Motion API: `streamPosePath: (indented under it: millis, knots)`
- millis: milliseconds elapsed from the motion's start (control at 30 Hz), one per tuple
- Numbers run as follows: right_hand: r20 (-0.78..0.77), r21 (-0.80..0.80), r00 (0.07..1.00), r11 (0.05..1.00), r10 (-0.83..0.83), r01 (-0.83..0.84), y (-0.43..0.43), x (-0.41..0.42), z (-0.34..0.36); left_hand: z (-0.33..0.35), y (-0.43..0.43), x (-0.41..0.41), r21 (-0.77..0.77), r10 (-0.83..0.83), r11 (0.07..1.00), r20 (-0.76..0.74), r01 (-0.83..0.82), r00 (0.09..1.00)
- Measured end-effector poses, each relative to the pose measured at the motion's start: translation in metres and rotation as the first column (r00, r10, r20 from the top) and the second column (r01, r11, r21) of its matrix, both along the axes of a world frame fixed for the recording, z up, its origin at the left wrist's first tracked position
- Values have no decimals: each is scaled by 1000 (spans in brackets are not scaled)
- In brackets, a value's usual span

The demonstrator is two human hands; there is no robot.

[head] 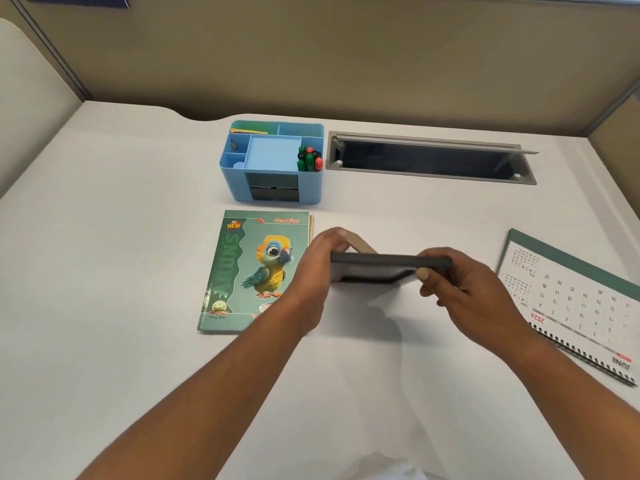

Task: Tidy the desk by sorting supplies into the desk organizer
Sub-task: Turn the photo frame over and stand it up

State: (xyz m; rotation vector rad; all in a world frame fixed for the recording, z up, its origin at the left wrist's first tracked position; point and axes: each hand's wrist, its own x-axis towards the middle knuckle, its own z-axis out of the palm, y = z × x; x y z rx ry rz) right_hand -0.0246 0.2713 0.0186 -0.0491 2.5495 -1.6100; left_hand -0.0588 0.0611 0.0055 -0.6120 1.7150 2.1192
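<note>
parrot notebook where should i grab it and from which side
Pinch the parrot notebook at its left long edge, coming from the left. It lies flat on the desk with that edge bare; the left hand overlaps its right side and the blue organizer stands close behind its far edge.

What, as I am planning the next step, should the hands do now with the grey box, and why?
Probably carry the dark grey box forward toward the blue organizer: the left hand and right hand grip its ends above the desk, and the organizer's front opening looks a likely fit.
</note>
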Motion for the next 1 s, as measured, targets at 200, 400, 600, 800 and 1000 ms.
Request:
streamPosePath:
  millis: [200,400,600,800,1000]
  knots:
    - [-25,95,999,995,-30,32,-5,-44,-2,10,-1,-28,-77,-14,997,56,18,998]
    - [-15,145,999,989,-28,30,-8,-64,1,10,-1,-40,-68,-29,997,25,31,999]
    - [1,168,998,984,-60,59,-11,-70,0,4,3,-44,-100,14,995,45,-9,999]
    - [50,156,994,984,-93,85,-12,-73,-4,-1,3,-48,-104,14,995,43,-9,999]
    - [101,133,990,988,-95,81,-13,-73,-10,-3,4,-47,-97,-4,995,42,8,999]
